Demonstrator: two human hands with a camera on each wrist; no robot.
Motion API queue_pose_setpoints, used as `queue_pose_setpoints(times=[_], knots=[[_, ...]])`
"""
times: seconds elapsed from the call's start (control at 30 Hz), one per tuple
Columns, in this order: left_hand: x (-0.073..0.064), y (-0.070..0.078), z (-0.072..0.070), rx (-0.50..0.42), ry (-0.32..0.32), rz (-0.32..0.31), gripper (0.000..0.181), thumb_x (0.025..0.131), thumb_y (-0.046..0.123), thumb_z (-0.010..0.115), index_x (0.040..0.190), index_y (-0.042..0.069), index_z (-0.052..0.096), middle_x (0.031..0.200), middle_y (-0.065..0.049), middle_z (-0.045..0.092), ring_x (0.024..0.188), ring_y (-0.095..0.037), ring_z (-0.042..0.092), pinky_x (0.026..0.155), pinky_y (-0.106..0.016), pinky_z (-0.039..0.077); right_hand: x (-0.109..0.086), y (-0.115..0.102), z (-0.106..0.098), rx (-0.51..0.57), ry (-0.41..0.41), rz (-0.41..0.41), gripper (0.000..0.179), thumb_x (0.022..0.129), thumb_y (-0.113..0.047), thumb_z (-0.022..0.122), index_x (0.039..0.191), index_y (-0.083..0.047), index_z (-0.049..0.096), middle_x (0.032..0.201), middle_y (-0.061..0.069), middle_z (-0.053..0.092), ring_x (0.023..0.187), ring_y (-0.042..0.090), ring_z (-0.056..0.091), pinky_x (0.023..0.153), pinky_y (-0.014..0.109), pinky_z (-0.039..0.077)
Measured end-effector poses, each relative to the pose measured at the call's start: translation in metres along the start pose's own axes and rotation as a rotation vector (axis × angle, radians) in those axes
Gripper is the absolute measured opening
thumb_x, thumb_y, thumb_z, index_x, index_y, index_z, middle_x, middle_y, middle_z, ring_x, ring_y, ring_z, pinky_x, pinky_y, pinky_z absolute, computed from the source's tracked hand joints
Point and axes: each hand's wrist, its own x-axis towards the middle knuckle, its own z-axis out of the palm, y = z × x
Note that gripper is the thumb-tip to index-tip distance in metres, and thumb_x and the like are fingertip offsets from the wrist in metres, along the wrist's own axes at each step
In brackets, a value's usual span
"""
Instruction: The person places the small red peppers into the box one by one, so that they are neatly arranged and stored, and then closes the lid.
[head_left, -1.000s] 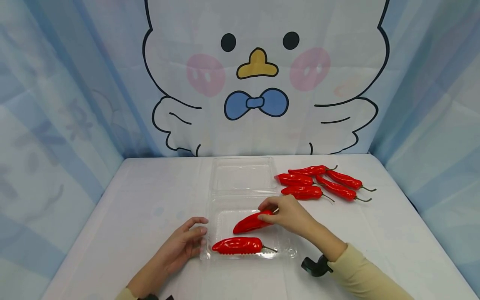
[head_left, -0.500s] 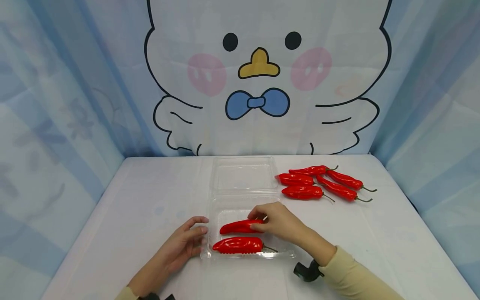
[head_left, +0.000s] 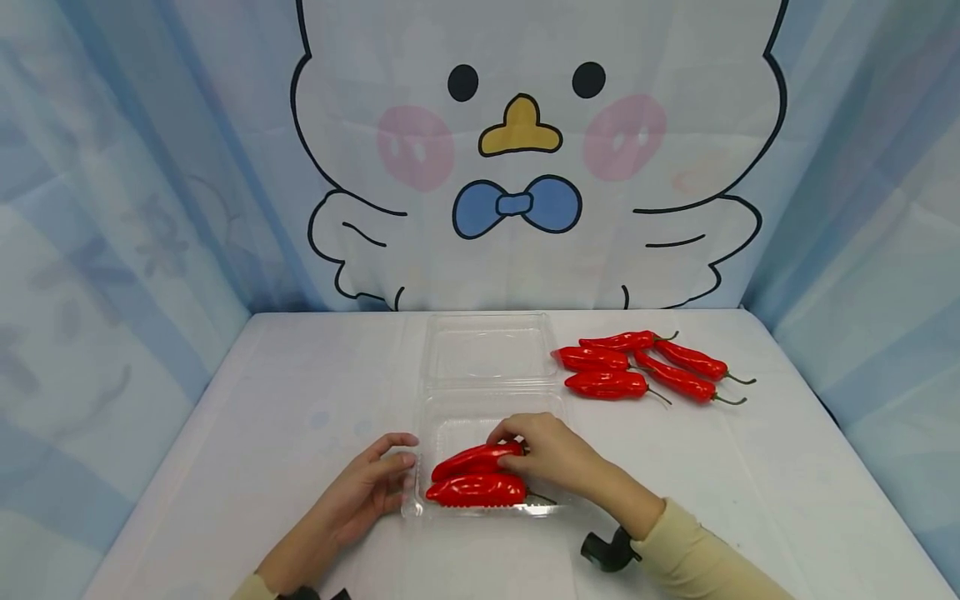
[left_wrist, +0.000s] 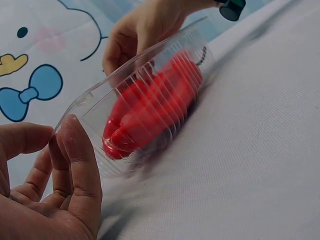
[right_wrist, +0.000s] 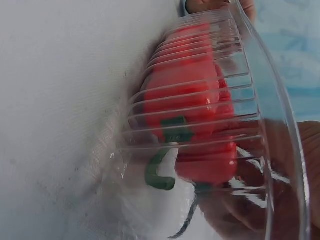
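Observation:
A clear plastic clamshell box [head_left: 555, 408] stands with its lid folded back. In its near part lies one red chili pepper [head_left: 477, 492], its stem pointing right. Just behind it is a second chili pepper [head_left: 468, 461], its stem end between the thumb and fingers of my right hand [head_left: 555, 454], which reaches inside the box. My left hand [head_left: 367, 487] is at the box's left side. In the left wrist view, the thumb and forefinger of the left hand [left_wrist: 60, 175] pinch the box's rim [left_wrist: 90, 97]. Ribbed plastic partly blurs both peppers in the wrist views.
Several more red chili peppers [head_left: 607, 384] with green stems lie in a loose group at the back right, beside the open lid [head_left: 483, 350]. A white cloth covers the table [head_left: 300, 392]. A printed curtain [head_left: 517, 267] hangs along its back edge.
My right hand has moved left and toward me, lowering its chili pepper from above the box to right behind the other one. The left hand has stayed at the rim.

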Motion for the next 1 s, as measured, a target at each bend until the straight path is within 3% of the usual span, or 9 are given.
queue_pose_setpoints(times=[0.4, 1.0], knots=[[0.001, -0.001, 0.001, -0.005, -0.001, -0.002, 0.024, 0.104, 0.018, 0.060, 0.126, 0.018, 0.051, 0.096, 0.004, 0.060, 0.079, -0.008, 0.058, 0.067, -0.020, 0.055, -0.002, 0.000, 0.004, 0.027, 0.005, -0.033, 0.017, 0.095, -0.020, 0.074, 0.111, -0.018, 0.075, 0.103, -0.008, 0.073, 0.095, 0.009, 0.065, 0.087, 0.028, 0.057], [0.000, 0.001, 0.002, -0.030, -0.007, -0.011, 0.021, 0.104, 0.017, 0.059, 0.125, 0.019, 0.052, 0.094, 0.005, 0.062, 0.077, -0.008, 0.059, 0.067, -0.019, 0.055, -0.006, 0.003, -0.006, 0.010, 0.050, -0.044, 0.017, 0.097, -0.021, 0.070, 0.113, -0.016, 0.075, 0.109, -0.004, 0.075, 0.107, 0.020, 0.069, 0.094, 0.043, 0.058]])
